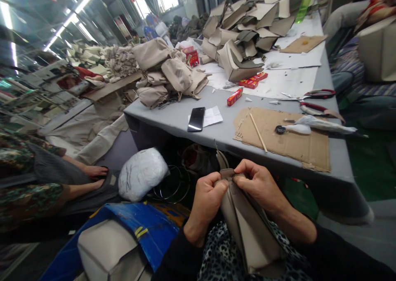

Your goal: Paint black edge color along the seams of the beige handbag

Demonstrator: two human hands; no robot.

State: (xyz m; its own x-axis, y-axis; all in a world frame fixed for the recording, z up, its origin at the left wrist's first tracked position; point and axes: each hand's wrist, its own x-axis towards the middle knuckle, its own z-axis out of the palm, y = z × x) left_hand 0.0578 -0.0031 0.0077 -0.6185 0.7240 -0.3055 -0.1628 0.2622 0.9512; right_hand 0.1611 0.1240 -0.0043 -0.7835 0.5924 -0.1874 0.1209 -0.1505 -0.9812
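A beige handbag (252,231) rests on my lap, its narrow end pointing up toward the table edge. My left hand (208,198) pinches the bag's upper end from the left side. From the right, my right hand (261,186) grips the same end, with thumb and forefinger close to a small tab (227,173) that shows between the two hands. A thin strap piece (222,159) sticks up just beyond my fingers. The fingertips cover part of the bag's top, so the exact hold there is hidden.
On the grey table (167,118) lie a phone (196,119), cardboard (278,143) with a thin stick (258,132), scissors (320,108), small red boxes (235,96) and heaps of bag pieces (182,73). A blue sack (148,231) and white bundle (142,174) stand left, near a co-worker's hands (97,176).
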